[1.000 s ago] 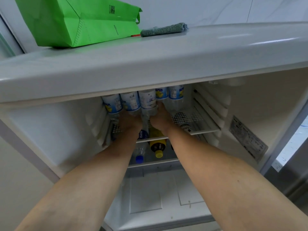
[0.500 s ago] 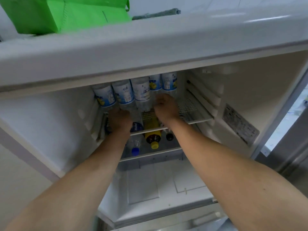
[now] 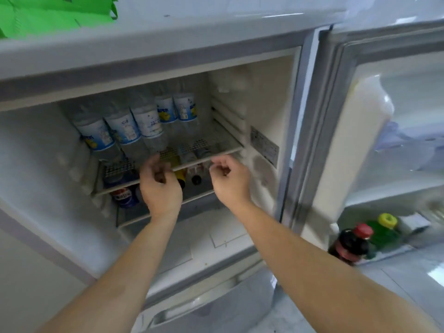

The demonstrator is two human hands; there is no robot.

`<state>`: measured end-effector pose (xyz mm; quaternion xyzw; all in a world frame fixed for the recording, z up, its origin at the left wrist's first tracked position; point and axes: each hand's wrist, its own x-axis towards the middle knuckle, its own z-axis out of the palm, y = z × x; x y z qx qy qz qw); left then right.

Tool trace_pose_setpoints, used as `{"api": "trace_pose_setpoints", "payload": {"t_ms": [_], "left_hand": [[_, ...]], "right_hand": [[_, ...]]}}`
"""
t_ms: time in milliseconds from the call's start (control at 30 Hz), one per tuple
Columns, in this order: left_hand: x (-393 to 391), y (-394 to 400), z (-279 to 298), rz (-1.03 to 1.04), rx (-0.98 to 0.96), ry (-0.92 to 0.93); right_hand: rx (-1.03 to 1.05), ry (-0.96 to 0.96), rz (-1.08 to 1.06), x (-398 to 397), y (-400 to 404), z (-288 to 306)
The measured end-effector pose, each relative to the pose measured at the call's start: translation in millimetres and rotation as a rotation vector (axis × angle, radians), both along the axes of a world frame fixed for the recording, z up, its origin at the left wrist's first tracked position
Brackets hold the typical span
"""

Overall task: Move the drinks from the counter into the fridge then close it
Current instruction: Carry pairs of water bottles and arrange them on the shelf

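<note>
White-labelled bottles [image 3: 125, 131] stand in a row on the wire shelf [image 3: 204, 145] just beyond your hands, inside the open fridge [image 3: 269, 97]. Your left hand [image 3: 159, 186] and right hand [image 3: 229, 181] hang side by side before the shelf's front edge, fingers loosely curled, holding nothing. More bottles lie below the shelf, behind your left hand. To your right, the open door [image 3: 384, 116] carries a dark bottle [image 3: 349, 241].
</note>
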<state>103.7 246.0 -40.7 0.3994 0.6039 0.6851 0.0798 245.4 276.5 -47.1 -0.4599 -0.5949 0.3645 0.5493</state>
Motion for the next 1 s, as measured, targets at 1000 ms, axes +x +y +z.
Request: {"api": "trace_pose_setpoints", "payload": {"t_ms": [1000], "left_hand": [[406,-224,-220,-1.15,-0.923,0.141]], "right_hand": [[-0.594,0.316,-1.216,487,-448,-140]]}}
